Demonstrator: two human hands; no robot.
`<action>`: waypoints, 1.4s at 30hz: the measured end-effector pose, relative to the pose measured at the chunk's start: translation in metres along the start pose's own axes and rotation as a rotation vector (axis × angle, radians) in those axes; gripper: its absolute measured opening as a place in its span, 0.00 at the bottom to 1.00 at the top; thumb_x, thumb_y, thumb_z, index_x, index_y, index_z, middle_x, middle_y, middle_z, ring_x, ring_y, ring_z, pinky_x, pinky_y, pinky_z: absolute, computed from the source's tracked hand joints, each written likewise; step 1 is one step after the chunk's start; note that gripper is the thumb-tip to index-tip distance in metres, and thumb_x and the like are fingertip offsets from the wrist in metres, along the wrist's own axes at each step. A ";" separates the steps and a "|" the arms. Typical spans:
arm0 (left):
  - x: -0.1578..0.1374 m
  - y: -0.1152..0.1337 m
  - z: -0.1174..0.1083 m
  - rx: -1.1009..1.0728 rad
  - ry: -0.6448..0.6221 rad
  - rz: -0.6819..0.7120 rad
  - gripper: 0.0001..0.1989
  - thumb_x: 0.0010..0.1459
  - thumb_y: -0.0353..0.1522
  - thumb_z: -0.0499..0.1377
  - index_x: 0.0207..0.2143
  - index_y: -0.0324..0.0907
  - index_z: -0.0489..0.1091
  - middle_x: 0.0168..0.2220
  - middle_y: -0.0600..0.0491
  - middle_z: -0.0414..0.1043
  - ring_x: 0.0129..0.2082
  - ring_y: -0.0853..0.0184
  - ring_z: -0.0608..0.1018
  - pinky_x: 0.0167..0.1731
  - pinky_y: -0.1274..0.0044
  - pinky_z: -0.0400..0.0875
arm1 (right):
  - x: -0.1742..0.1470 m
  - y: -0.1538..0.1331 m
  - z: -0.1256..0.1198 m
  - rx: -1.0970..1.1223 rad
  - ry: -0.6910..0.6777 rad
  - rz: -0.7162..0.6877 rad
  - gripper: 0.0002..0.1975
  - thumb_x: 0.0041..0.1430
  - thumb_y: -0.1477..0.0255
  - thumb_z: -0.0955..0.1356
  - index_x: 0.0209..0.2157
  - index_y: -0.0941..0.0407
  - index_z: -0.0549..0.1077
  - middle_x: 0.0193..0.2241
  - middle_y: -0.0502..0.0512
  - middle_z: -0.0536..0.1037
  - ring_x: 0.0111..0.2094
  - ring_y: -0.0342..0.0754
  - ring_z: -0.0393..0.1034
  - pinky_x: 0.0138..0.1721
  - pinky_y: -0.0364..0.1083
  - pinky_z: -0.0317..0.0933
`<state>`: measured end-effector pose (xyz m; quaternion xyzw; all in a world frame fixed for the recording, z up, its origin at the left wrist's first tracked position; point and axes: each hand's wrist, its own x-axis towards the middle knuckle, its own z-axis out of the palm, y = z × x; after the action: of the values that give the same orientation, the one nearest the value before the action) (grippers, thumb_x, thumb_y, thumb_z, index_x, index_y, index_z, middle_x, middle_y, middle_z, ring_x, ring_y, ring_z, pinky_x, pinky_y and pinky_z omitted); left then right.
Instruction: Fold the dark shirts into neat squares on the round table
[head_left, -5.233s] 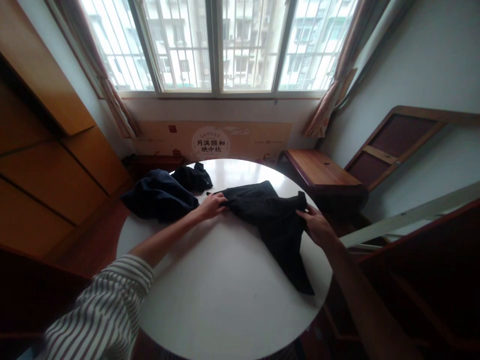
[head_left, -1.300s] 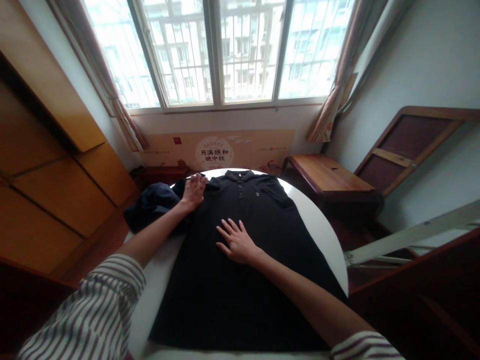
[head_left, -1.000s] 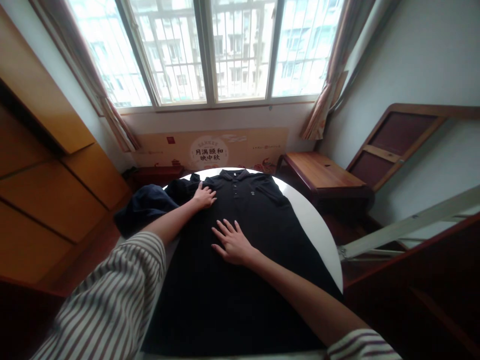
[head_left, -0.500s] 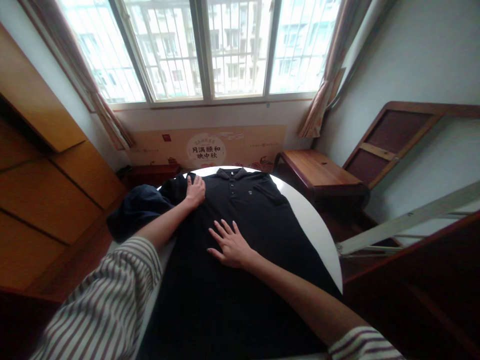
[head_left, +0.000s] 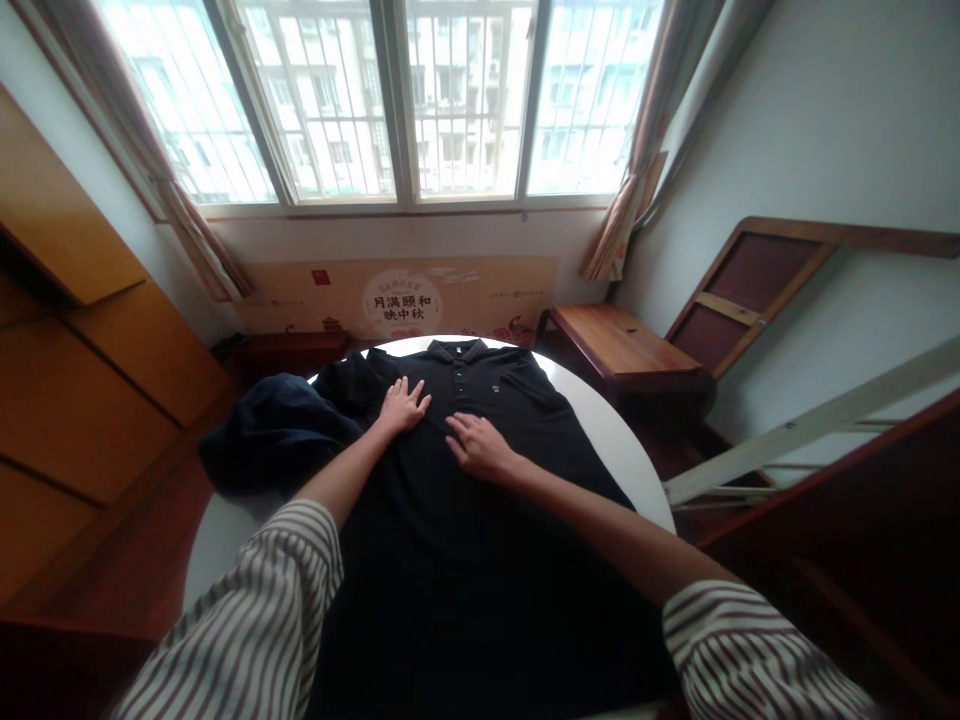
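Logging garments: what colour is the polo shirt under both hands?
Black polo shirt, clearest in the head view.

Round white bench. On it: black polo shirt spread flat, collar at far edge; crumpled dark navy garment at left.

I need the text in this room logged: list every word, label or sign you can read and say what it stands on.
"月满颐和 映中秋": in the round emblem on the cardboard panel under the window.
Small red mark and fine print elsewhere on the panel: too small to read.
Chest logo on the black polo shirt: too small to read.
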<state>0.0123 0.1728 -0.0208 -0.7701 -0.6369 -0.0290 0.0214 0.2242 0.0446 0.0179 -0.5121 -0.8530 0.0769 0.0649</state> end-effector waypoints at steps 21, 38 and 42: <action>-0.005 0.003 -0.003 0.004 -0.014 -0.019 0.33 0.69 0.48 0.40 0.70 0.44 0.50 0.70 0.41 0.47 0.69 0.50 0.52 0.64 0.63 0.47 | 0.013 0.104 -0.021 -0.131 -0.077 0.216 0.32 0.66 0.47 0.53 0.68 0.40 0.51 0.71 0.50 0.48 0.69 0.63 0.42 0.63 0.68 0.41; 0.081 0.026 -0.010 -0.060 -0.105 -0.055 0.31 0.68 0.40 0.39 0.68 0.34 0.51 0.70 0.39 0.45 0.69 0.48 0.52 0.64 0.58 0.52 | -0.062 -0.018 -0.007 0.167 -0.161 -0.334 0.39 0.60 0.41 0.59 0.68 0.42 0.53 0.71 0.53 0.44 0.70 0.69 0.28 0.61 0.77 0.26; 0.109 0.017 -0.005 -0.086 -0.132 -0.083 0.32 0.68 0.43 0.38 0.69 0.38 0.51 0.72 0.43 0.40 0.70 0.48 0.47 0.64 0.53 0.47 | -0.094 -0.040 -0.014 0.270 -0.216 -0.411 0.41 0.59 0.41 0.61 0.69 0.41 0.51 0.72 0.55 0.39 0.70 0.70 0.23 0.61 0.76 0.22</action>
<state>0.0489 0.2761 -0.0076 -0.7435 -0.6665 -0.0066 -0.0550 0.2369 -0.0562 0.0367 -0.3038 -0.9230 0.2295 0.0555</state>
